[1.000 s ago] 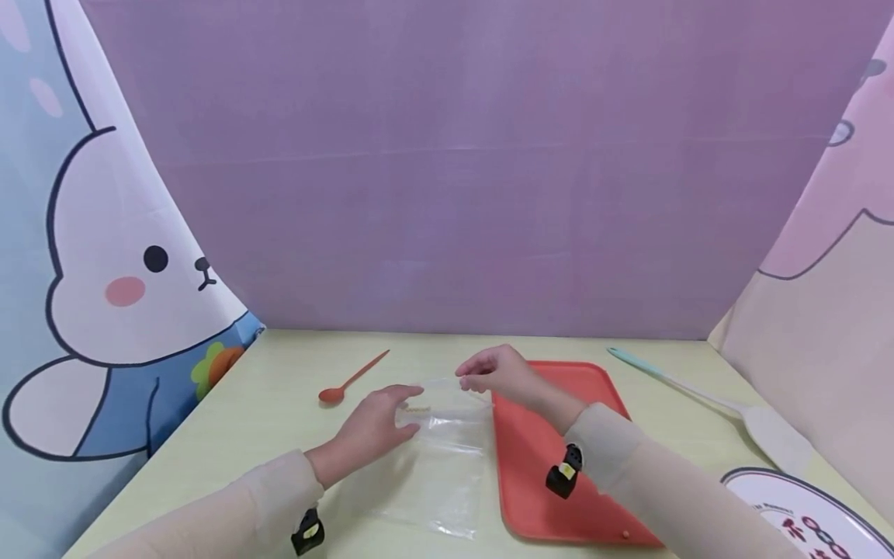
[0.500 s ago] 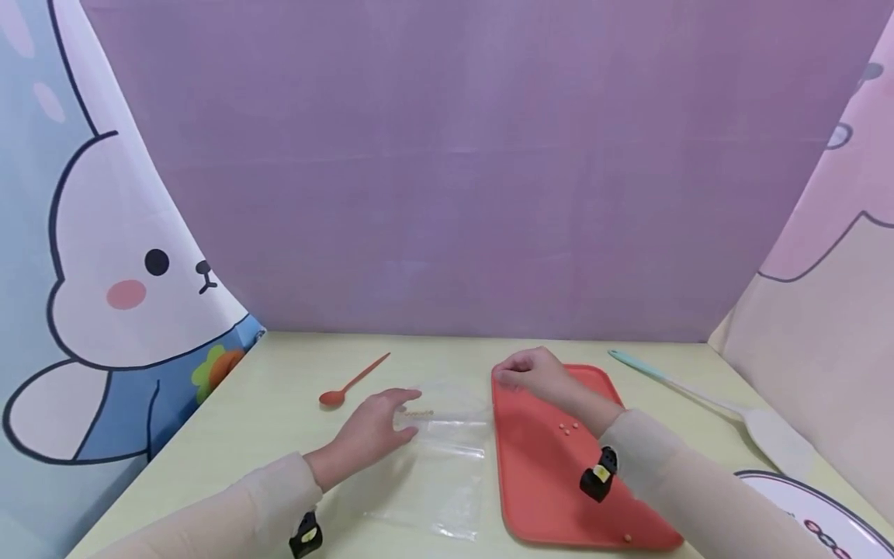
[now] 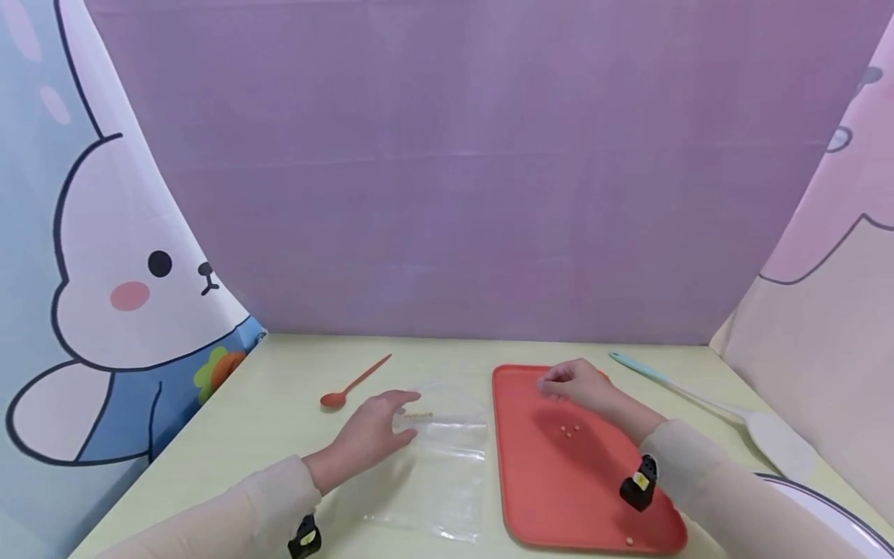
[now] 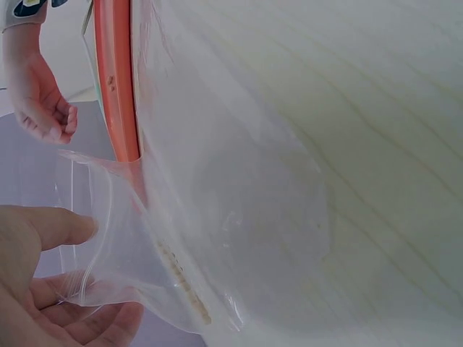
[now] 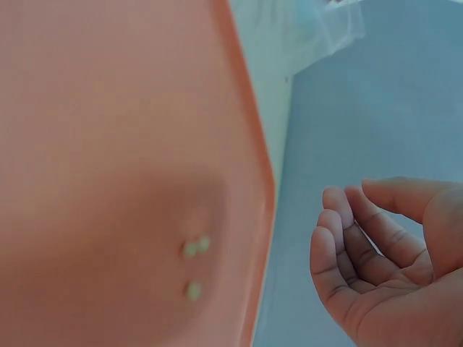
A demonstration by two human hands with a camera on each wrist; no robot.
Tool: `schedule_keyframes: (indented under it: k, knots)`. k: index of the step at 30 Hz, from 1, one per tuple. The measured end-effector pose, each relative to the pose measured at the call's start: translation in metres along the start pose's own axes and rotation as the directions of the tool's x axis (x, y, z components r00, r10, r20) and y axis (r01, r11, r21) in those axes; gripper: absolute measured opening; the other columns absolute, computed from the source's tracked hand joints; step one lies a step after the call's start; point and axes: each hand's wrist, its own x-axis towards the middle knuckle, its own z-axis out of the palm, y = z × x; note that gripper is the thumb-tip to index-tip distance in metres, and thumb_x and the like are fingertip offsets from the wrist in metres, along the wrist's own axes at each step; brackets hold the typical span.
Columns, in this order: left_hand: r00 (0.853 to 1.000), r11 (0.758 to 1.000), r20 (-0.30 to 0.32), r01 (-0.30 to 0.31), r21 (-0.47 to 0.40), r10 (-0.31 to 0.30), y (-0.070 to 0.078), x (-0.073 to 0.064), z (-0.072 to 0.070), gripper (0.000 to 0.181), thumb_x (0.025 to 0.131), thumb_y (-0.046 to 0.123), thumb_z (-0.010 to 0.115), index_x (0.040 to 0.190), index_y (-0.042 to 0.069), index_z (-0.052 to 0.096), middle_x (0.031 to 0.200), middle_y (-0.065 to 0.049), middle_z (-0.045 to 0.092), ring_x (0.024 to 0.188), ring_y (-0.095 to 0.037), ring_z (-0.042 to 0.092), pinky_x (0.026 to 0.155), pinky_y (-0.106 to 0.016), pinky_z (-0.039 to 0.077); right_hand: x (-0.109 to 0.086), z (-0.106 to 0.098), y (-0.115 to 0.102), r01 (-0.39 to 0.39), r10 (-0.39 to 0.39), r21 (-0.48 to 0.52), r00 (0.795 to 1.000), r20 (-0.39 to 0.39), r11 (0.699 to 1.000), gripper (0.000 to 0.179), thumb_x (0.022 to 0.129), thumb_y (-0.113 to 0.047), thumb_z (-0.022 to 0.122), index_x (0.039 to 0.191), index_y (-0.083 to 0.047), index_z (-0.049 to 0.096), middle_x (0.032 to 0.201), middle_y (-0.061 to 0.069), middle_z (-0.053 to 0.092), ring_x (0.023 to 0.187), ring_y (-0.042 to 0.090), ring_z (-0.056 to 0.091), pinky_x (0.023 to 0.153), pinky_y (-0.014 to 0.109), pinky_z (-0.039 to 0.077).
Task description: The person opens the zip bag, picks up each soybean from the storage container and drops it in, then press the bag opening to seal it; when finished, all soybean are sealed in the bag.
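My left hand (image 3: 370, 427) holds the mouth of a clear zip bag (image 3: 447, 481), thumb on one side and fingers on the other, as the left wrist view shows. The rest of the bag lies on the table. A line of small tan beans or grains (image 4: 181, 278) runs along a fold inside it. Above the far part of the orange-red tray (image 3: 538, 481) hovers my right hand (image 3: 580, 384), its fingers loosely curved and nothing between them. Below it, several small round beans (image 5: 192, 290) lie on the tray, and one more bean (image 3: 629, 541) sits near its front edge.
Behind the left hand lies an orange spoon (image 3: 334, 400). A white turner (image 3: 771, 439) with a pale green handle end lies right of the tray. A white plate (image 3: 831, 512) with a dark rim shows at the lower right, partly behind the right sleeve. A purple curtain (image 3: 447, 194) closes off the back.
My right hand has moved from the bag's mouth rightward over the tray, uncovering the group of beans there. My left hand has stayed at the bag.
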Motion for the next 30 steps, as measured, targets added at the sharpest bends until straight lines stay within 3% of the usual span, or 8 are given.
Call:
schedule_keyframes:
  k: [10, 14, 21, 30]
  knots:
    - [1.0, 1.0, 0.001, 0.001, -0.003, -0.001, 0.001, 0.001, 0.001, 0.052, 0.078, 0.011, 0.079, 0.126, 0.004, 0.061, 0.126, -0.014, 0.064, 0.101, -0.028, 0.067, 0.09, -0.043, 0.055, -0.01, -0.012, 0.032, 0.055, -0.056, -0.151, 0.998, -0.002, 0.987, 0.014, 0.09, -0.003, 0.063, 0.1, 0.004, 0.07, 0.096, 0.014, 0.071, 0.088, 0.022, 0.066, 0.075, 0.035, 0.057]
    - [1.0, 1.0, 0.007, 0.006, 0.0, -0.006, 0.001, 0.0, 0.002, 0.052, 0.078, 0.011, 0.079, 0.126, 0.004, 0.061, 0.126, -0.014, 0.064, 0.101, -0.027, 0.067, 0.09, -0.043, 0.055, -0.015, -0.014, 0.041, 0.072, -0.067, -0.139, 0.997, 0.04, 0.988, 0.015, 0.087, -0.001, 0.066, 0.099, 0.006, 0.069, 0.096, 0.017, 0.071, 0.09, 0.024, 0.066, 0.075, 0.035, 0.057]
    - [1.0, 1.0, 0.004, 0.014, -0.003, -0.014, 0.002, -0.001, 0.002, 0.053, 0.077, 0.012, 0.079, 0.126, 0.004, 0.061, 0.126, -0.014, 0.064, 0.1, -0.027, 0.067, 0.09, -0.043, 0.055, -0.022, -0.016, 0.048, 0.01, -0.006, -0.11, 0.999, 0.044, 0.994, 0.017, 0.084, 0.001, 0.069, 0.1, 0.007, 0.067, 0.095, 0.016, 0.069, 0.083, 0.02, 0.063, 0.069, 0.031, 0.055]
    - [1.0, 1.0, 0.01, 0.023, 0.0, -0.023, 0.0, -0.002, 0.0, 0.053, 0.078, 0.012, 0.079, 0.127, 0.005, 0.061, 0.127, -0.013, 0.063, 0.101, -0.027, 0.067, 0.089, -0.043, 0.055, -0.024, -0.01, 0.057, -0.018, 0.025, -0.123, 0.998, 0.052, 0.992, 0.012, 0.081, -0.003, 0.075, 0.089, 0.002, 0.067, 0.075, 0.004, 0.06, 0.068, 0.015, 0.051, 0.058, 0.024, 0.045]
